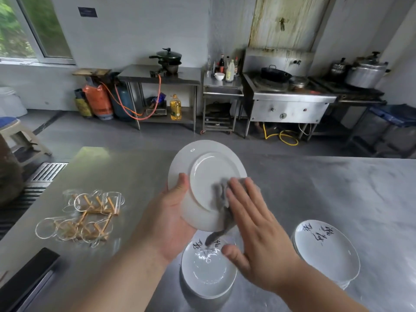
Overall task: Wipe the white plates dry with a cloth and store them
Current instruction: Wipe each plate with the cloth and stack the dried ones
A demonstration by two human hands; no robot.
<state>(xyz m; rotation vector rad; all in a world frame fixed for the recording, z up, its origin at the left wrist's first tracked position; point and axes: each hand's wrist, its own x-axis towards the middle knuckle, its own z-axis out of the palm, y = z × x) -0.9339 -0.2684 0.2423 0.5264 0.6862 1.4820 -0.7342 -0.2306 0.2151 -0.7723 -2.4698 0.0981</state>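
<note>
Left hand (171, 212) grips upturned plate (202, 176); flat, open right hand (254, 226) presses cloth (219, 194).

A person's left grip (173, 212) holds a round white ceramic plate (202, 176) above the steel worktop (315, 188); stacked plates (326, 253) lie right, clear glass cups (78, 217) left.

Left hand (171, 219) grips a white plate (202, 176) upside down. Right hand (256, 226) presses a grey cloth (221, 194) flat against its underside.
</note>
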